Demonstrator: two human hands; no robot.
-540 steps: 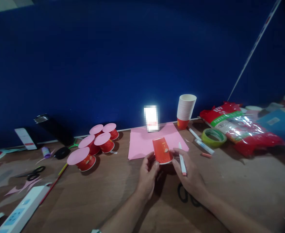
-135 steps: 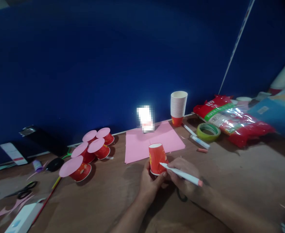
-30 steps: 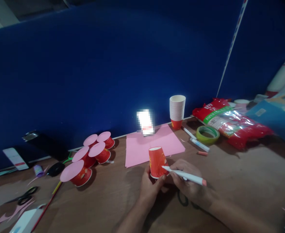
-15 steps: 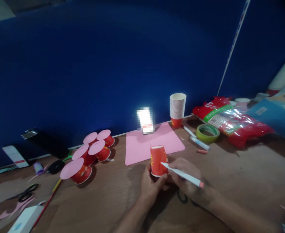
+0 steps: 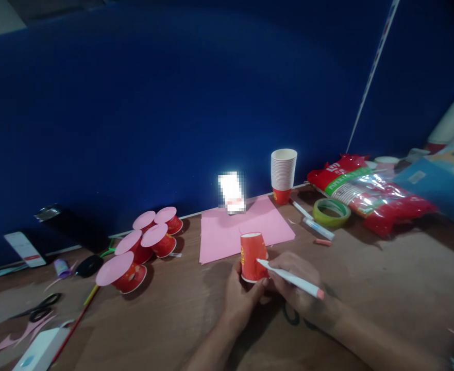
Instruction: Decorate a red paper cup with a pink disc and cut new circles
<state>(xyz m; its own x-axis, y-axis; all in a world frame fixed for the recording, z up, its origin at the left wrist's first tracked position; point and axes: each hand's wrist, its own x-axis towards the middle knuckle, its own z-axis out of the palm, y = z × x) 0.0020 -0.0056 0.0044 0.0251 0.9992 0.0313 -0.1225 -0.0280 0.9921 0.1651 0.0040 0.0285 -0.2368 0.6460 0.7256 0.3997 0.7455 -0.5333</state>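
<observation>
Inverted red cup [image 5: 254, 252], lower edge clasped by left fingers [image 5: 258, 288]; right fingers [image 5: 278, 285] grip white marker [image 5: 297, 281], tip at cup's side.

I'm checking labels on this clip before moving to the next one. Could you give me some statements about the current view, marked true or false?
1. The left hand holds a red cup. True.
2. The right hand grips scissors. False: it holds a white marker.
3. In the picture, the stacked cups stand left of the tape roll. True.
4. The pink discs lie on bare tabletop. False: the discs top red cups at the left.
</observation>
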